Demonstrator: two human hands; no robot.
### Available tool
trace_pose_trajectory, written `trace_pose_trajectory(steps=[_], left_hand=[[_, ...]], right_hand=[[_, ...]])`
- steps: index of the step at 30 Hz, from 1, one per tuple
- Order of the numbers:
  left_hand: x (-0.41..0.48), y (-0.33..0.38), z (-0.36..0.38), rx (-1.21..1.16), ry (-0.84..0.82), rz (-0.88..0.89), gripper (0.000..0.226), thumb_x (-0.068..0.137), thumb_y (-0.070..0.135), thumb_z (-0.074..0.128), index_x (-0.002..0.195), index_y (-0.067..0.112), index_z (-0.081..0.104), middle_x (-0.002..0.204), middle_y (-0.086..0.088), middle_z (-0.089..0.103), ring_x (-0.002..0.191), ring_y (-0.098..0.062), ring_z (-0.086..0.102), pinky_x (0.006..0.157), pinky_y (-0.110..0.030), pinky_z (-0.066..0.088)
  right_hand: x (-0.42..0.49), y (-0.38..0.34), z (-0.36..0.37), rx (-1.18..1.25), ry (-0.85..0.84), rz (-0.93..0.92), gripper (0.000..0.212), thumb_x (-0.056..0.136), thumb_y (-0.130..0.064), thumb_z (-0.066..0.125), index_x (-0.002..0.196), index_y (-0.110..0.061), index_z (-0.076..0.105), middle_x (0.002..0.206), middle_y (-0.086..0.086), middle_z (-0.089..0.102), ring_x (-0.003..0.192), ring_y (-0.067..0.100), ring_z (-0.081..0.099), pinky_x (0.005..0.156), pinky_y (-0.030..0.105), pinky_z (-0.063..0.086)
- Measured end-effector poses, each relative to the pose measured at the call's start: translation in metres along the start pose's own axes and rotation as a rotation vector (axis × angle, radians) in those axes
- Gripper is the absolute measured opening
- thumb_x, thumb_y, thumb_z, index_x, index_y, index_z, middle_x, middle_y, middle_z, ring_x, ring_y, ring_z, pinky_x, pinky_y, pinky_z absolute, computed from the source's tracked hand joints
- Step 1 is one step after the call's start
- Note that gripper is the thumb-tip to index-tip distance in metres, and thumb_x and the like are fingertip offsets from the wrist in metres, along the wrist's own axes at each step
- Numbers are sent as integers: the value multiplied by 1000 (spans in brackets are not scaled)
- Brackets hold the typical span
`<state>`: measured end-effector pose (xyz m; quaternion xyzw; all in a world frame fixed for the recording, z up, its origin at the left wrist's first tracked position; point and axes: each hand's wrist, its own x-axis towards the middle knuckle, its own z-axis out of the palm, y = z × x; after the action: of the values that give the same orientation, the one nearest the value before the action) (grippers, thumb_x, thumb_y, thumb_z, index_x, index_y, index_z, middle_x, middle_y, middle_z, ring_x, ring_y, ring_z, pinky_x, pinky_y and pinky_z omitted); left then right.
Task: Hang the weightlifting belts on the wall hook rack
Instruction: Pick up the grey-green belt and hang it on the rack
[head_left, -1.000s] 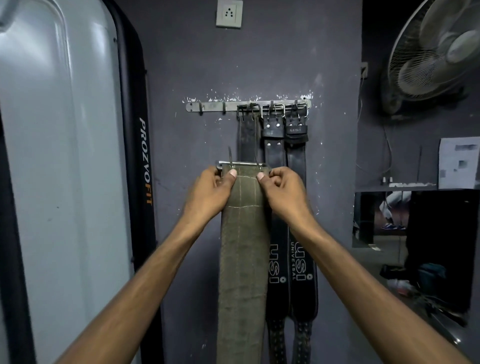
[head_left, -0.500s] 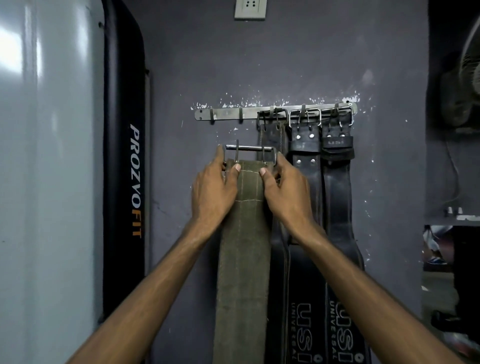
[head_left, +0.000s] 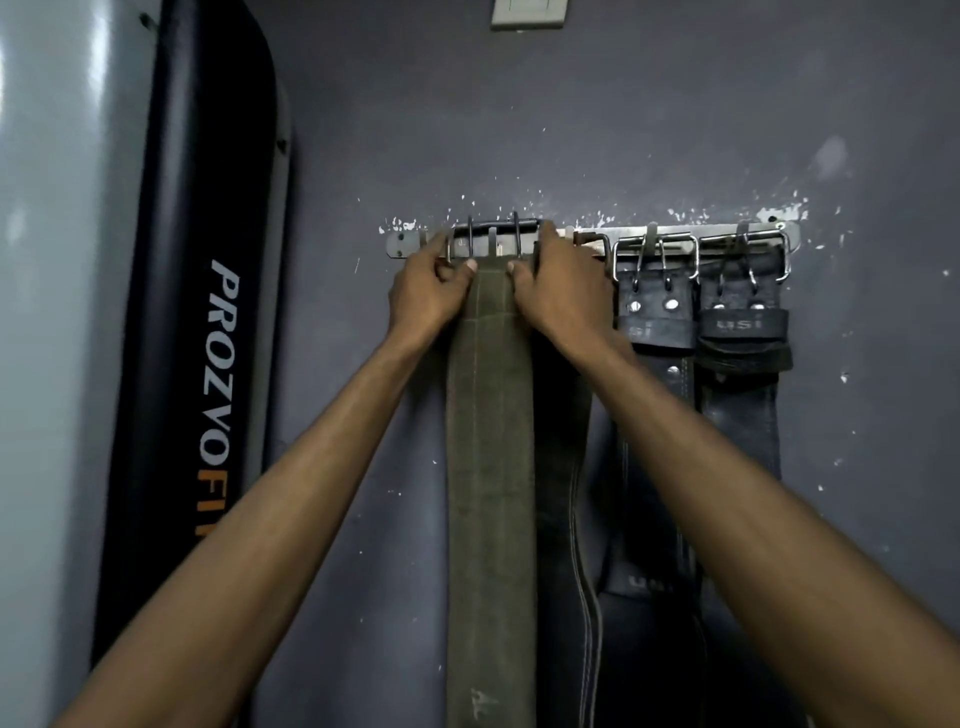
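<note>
Dark grey paint with little white chips covers the wall (head_left: 623, 130) in front of you. Both of your arms reach up and forward, almost straight, and they come close together at the top.

Your left hand (head_left: 428, 293) and your right hand (head_left: 558, 291) hold the top end of the green belt (head_left: 491, 415). Each hand pinches one side of it, thumb on the front and fingers curled round the edge. Your thumbs point at each other across the cloth, with a small gap between them. Your wrists are bent back a little.

Just above your thumbs is the belt's metal buckle (head_left: 493, 239). It lies up against the hook rack (head_left: 722, 232), and one hook shows through the middle of the buckle frame. I cannot tell if the buckle is resting on that hook. Below your hands the green belt hangs straight down the wall.

Right beside your right hand a dark belt (head_left: 563, 467) hangs partly behind the green one. Further out on that side two black belts (head_left: 654, 317) hang by their buckles. Out past your left arm stands a tall black pad (head_left: 197, 312) with white and orange letters. High above your hands is a wall switch plate (head_left: 529, 13).
</note>
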<state>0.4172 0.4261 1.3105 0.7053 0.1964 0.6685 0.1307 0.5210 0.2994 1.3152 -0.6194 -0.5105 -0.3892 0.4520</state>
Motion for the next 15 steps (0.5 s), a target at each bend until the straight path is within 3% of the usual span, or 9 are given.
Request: trace_pose_trajectory(steps=[3, 6, 9, 11, 15], left_hand=[[-23, -16, 5, 2, -4, 18, 63, 94, 38, 63, 152, 29, 41, 90, 3, 68, 92, -18, 65, 90, -33, 52], [-33, -13, 4, 34, 22, 23, 61, 96, 38, 60, 152, 31, 39, 110, -3, 70, 102, -20, 64, 92, -32, 48], [-38, -7, 1, 85, -8, 4, 60, 96, 34, 60, 152, 24, 40, 128, -5, 68, 116, -27, 63, 97, -34, 47], [-49, -8, -2, 127, -39, -5, 66, 93, 35, 64, 152, 21, 39, 138, -6, 63, 123, -28, 61, 102, -35, 46], [-79, -19, -18, 170, -54, -30, 71, 81, 36, 73, 145, 24, 46, 123, -6, 68, 103, -26, 67, 94, -40, 54]], right_hand=[[-25, 9, 11, -72, -3, -65, 74, 101, -35, 55, 162, -16, 16, 90, 7, 68, 85, 27, 65, 84, 45, 50], [-36, 10, 18, -109, 37, -61, 77, 102, -37, 52, 163, -22, 9, 97, 14, 74, 92, 36, 71, 98, 52, 48], [-42, 10, 20, -92, 16, -53, 82, 101, -38, 54, 163, -25, 3, 108, 17, 73, 91, 34, 72, 97, 52, 49], [-51, 9, 15, -83, -7, -57, 89, 98, -38, 58, 163, -27, -1, 119, 19, 70, 92, 35, 72, 89, 50, 54], [-79, 1, 2, -84, -83, -9, 92, 95, -35, 63, 163, -25, 2, 110, 15, 73, 96, 39, 71, 78, 44, 54]])
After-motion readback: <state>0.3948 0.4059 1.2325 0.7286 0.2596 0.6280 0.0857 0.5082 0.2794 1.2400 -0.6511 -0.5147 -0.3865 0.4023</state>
